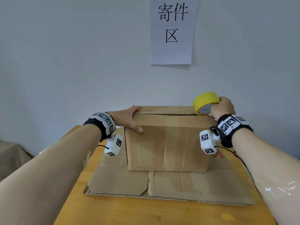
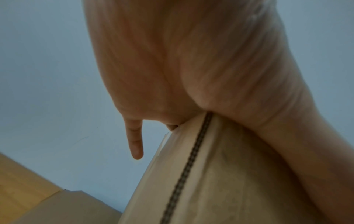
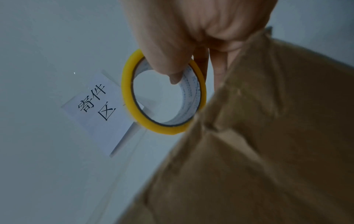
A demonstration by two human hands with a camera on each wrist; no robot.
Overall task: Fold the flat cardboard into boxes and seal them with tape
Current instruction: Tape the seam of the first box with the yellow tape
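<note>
A folded brown cardboard box (image 1: 167,146) stands on flat cardboard sheets (image 1: 178,185) on the wooden table. Its top flaps are down, with a dark seam running across the top. My left hand (image 1: 129,118) lies flat over the box's top left corner, fingers on top and thumb down the front face. The left wrist view shows the palm (image 2: 172,75) pressing the box edge (image 2: 191,166). My right hand (image 1: 222,107) grips a yellow tape roll (image 1: 205,101) at the top right corner of the box. In the right wrist view the thumb hooks through the roll (image 3: 134,109) beside the box (image 3: 268,151).
The wooden table (image 1: 129,213) extends toward me past the cardboard sheets. A white paper sign (image 1: 172,30) with black characters hangs on the pale wall just behind the box. A brown draped shape (image 1: 11,156) sits low at the far left.
</note>
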